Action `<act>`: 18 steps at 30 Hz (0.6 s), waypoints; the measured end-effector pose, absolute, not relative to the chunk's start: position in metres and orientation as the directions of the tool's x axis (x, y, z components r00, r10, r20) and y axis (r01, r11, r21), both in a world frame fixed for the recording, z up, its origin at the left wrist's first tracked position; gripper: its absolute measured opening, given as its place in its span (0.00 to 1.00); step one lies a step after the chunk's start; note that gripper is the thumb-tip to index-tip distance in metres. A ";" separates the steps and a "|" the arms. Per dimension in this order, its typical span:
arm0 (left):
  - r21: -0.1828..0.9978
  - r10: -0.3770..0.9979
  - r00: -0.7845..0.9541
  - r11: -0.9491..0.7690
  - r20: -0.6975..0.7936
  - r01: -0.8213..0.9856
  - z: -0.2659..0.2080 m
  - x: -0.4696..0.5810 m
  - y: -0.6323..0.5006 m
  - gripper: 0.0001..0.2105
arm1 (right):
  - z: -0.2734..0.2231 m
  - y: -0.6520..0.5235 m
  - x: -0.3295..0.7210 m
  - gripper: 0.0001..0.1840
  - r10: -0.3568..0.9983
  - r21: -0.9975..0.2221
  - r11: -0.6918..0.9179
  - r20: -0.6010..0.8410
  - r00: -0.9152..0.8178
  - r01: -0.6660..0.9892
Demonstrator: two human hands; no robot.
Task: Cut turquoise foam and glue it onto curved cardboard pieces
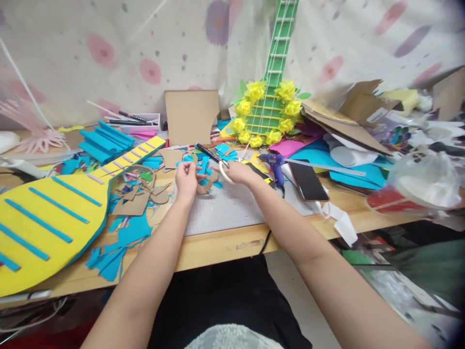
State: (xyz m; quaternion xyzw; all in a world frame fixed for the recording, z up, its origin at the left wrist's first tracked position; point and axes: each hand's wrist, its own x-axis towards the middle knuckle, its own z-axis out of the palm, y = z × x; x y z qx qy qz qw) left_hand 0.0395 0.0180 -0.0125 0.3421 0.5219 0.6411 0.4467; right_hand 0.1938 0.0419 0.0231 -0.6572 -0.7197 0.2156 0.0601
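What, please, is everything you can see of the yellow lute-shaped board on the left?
The yellow lute-shaped board looks like foam or card, with a rounded body and narrow neck. Five blue strips show across the body, short pinkish strips across the neck; its side is blue. It lies face up on the wooden table, neck slanting away rightward, body clipped by the picture's left edge. Neither the left hand nor the right hand touches it.

Bare forearms [156, 257] and hands [186, 180], plain black clothing [225, 291] below, white lace-patterned top [234, 337].
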 end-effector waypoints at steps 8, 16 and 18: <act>0.876 0.962 -0.171 0.112 -0.215 -0.469 0.002 0.012 0.023 0.07 | 0.012 0.044 0.190 0.22 0.983 -0.297 0.180 0.015 -0.183 0.938; 0.890 0.944 -0.305 -0.030 -0.124 -0.455 -0.005 0.022 0.025 0.06 | 0.000 0.030 0.169 0.11 0.968 -0.966 0.068 0.004 -0.249 0.248; 0.876 0.958 -0.266 -0.033 -0.110 -0.481 -0.004 0.022 0.024 0.06 | -0.003 0.027 0.164 0.08 0.974 -0.988 -0.069 -0.097 -0.206 0.140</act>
